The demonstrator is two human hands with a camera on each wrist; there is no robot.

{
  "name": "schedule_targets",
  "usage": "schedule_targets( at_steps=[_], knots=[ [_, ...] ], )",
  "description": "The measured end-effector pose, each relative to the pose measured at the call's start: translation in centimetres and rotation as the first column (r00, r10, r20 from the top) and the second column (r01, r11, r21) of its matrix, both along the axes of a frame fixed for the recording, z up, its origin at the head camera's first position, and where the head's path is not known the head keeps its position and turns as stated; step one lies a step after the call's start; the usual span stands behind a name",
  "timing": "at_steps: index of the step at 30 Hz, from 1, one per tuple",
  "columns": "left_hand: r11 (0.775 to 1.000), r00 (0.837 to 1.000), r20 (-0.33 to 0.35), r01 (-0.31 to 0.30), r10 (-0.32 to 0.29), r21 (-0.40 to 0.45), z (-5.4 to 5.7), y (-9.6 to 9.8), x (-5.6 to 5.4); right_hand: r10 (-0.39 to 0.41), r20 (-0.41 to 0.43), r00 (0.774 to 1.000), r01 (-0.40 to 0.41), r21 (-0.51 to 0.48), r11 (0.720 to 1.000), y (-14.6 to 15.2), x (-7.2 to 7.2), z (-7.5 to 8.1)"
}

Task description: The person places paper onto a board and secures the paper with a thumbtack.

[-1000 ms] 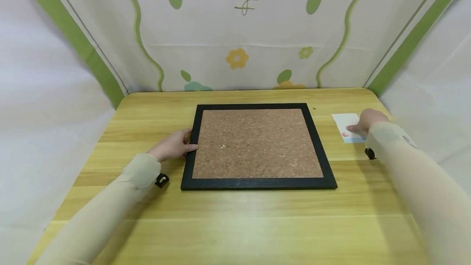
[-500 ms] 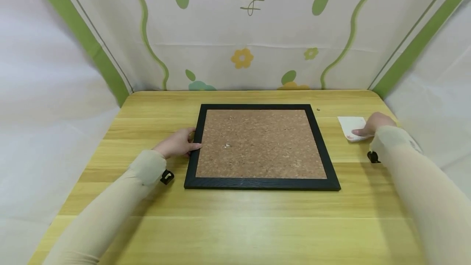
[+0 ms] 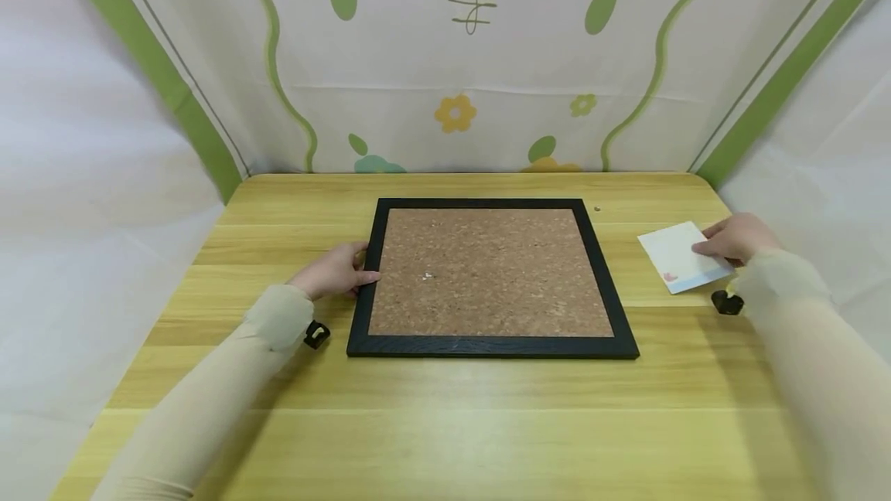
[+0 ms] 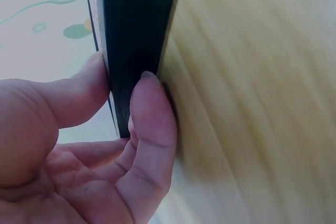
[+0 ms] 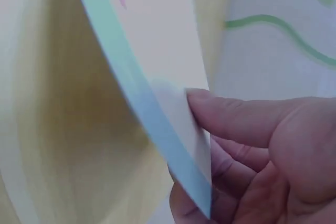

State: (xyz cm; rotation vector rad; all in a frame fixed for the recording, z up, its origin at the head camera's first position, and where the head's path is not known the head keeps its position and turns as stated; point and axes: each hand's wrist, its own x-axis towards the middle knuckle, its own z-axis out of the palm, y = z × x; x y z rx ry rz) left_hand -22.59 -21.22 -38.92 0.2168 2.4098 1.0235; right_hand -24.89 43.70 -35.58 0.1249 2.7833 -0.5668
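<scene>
The left hand (image 3: 331, 272) has a narrow pinch on the left side of the black-framed corkboard (image 3: 490, 273), thumb over the front face and fingers against the outer edge; with the board lying flat on the counter (image 3: 445, 424), this grip seems meant to steady it rather than lift it. The right hand (image 3: 743, 238) pinches a pale card (image 3: 674, 250) by its right-hand edge, the grip closed to little more than the card's thickness, thumb on top and fingers beneath. Holding it by the margin probably keeps most of its printed face uncovered: a blue strip and a small pink figure show. The card is tilted to the right of the board, well apart from it, and appears raised off the counter

The counter is light, yellowish wood with long grain lines, and a tiny dark speck (image 3: 597, 209) sits near the board's far right corner. Behind hangs a white cloth (image 3: 404, 45) with flowers, leaves, wavy green stems and sideways lettering; white sheets with green bands flank both sides
</scene>
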Motion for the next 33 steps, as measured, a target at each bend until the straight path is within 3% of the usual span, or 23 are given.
schedule_targets(
  at_steps=[3,9,11,14,18,21,24,29,33],
  knots=[
    [1.000,1.000,-0.013,-0.005,0.005,0.013,-0.3,-0.2,0.0,-0.067,-0.011,0.998,0.065,-0.120,0.991,-0.6,1.1,0.8],
    [0.999,0.998,-0.045,-0.051,0.051,-0.005,-0.5,-0.4,0.7,-0.149,-0.011,0.989,0.138,-0.312,0.940,-3.0,2.7,1.6],
    [0.998,0.996,-0.064,-0.056,0.055,-0.009,-0.4,-0.2,1.0,-0.166,-0.030,0.986,0.143,-0.373,0.917,-3.9,3.2,1.6],
    [0.998,0.995,-0.081,-0.055,0.053,-0.021,-0.2,0.1,1.2,-0.187,-0.050,0.981,0.138,-0.497,0.857,-5.5,3.8,1.7],
    [0.997,0.995,-0.077,-0.060,0.057,-0.039,-0.2,-0.3,1.1,-0.169,-0.057,0.984,0.101,-0.603,0.791,-7.7,4.2,2.1],
    [0.996,0.993,-0.087,-0.078,0.075,-0.036,0.0,-1.0,1.0,-0.148,-0.076,0.986,0.071,-0.615,0.786,-9.8,4.5,2.5],
    [0.994,0.986,-0.135,-0.106,0.101,-0.034,1.0,-0.9,1.4,-0.130,-0.103,0.986,0.040,-0.612,0.790,-12.0,4.9,2.6],
    [0.993,0.966,-0.235,-0.113,0.105,-0.021,3.1,1.6,2.6,-0.081,-0.146,0.986,-0.020,-0.585,0.811,-15.2,5.4,2.4],
    [0.995,0.957,-0.272,-0.092,0.096,0.028,3.9,3.9,3.1,-0.054,-0.157,0.986,-0.047,-0.576,0.816,-17.4,5.6,2.0]
  ],
)
